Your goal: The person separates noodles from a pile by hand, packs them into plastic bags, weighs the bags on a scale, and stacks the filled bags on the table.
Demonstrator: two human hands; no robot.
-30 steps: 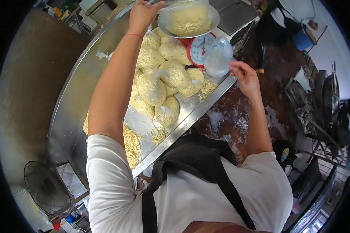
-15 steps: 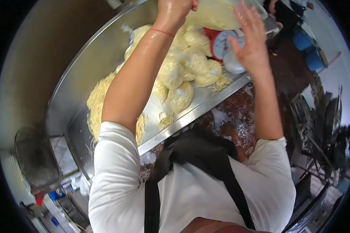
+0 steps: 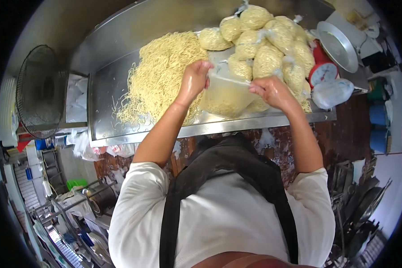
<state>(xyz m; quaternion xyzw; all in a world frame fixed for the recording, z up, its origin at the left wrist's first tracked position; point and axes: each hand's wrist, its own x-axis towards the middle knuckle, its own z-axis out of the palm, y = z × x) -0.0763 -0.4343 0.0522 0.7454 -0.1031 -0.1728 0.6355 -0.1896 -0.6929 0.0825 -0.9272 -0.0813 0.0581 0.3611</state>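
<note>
Between my two hands hangs a clear plastic bag [image 3: 226,96] with noodles in its bottom, above the front edge of the metal table. My left hand [image 3: 194,81] is closed on one corner of the bag's mouth. The other corner is pinched in my right hand [image 3: 272,90], and the mouth is drawn out in a line between them. Left of the bag lies a big heap of loose yellow noodles [image 3: 165,67]. Behind and to the right, several tied bags of noodles [image 3: 267,60] are piled up.
At the right stands a red dial scale [image 3: 324,73] with a round metal pan [image 3: 338,46]. A bundle of clear plastic bags [image 3: 332,93] lies before it. The metal table [image 3: 140,136] has a raised front rim; a mesh fan [image 3: 40,91] stands at the left.
The view has turned and shifted toward the left. My hands have come from the scale side to the table's front, where they hold the bag of noodles by its mouth.
</note>
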